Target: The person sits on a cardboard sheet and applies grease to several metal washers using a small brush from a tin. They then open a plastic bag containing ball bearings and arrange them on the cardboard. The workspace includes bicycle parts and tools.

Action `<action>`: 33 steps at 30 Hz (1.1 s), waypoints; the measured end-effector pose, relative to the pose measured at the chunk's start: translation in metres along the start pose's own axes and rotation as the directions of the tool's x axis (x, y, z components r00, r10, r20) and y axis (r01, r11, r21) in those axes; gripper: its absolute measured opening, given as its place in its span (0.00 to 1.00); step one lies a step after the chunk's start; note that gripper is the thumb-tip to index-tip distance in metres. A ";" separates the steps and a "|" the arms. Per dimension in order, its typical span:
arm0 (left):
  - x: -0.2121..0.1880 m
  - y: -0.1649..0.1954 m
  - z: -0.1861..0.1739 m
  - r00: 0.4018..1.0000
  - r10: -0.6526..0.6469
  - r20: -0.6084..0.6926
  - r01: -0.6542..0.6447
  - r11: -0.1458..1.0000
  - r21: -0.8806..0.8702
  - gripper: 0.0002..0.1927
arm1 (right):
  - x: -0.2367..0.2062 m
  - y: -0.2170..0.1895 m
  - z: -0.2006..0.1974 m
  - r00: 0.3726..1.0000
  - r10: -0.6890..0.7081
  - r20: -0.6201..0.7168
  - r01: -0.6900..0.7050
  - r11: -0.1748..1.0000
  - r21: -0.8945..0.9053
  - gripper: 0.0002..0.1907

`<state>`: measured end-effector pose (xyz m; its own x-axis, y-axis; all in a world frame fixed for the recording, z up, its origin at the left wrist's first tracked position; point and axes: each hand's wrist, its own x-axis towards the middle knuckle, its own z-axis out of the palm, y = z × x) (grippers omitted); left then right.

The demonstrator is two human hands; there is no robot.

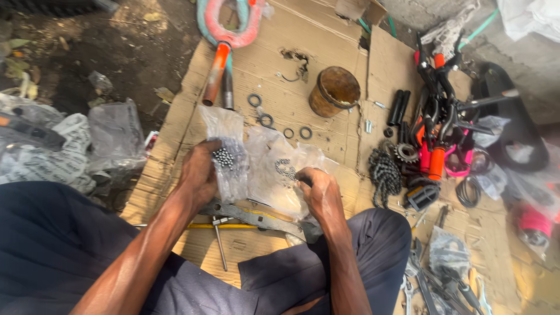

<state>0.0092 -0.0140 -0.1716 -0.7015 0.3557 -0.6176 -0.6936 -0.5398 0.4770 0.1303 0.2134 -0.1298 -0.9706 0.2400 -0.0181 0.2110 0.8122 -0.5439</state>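
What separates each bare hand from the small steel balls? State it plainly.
Only thin film. The left hand grips a clear plastic bag with small dark steel balls inside; the right hand holds a second clear plastic bag with more steel balls. Nothing else visible intervenes.

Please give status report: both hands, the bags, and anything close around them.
Left hand shut on left plastic bag of steel balls. Right hand shut on right plastic bag. Wrench lies just below; rusty tin beyond.
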 end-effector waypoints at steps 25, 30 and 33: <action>0.000 0.000 -0.003 0.999 0.025 0.040 -0.028 0.997 0.075 0.17 | 0.005 0.007 0.051 0.990 -0.049 0.135 0.071 0.984 -0.162 0.05; 0.004 -0.003 -0.002 1.000 -0.009 0.003 0.009 1.000 -0.020 0.15 | 0.009 0.006 0.034 0.998 -0.050 0.049 0.048 0.998 0.048 0.06; 0.007 -0.001 -0.001 1.000 -0.010 0.025 0.011 0.999 -0.042 0.16 | 0.021 0.006 0.027 0.997 0.042 0.064 -0.051 0.988 0.148 0.07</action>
<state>0.0054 -0.0120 -0.1770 -0.6984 0.3799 -0.6065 -0.6938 -0.5673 0.4436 0.1081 0.2095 -0.1559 -0.9664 0.2389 -0.0946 0.2405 0.7114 -0.6604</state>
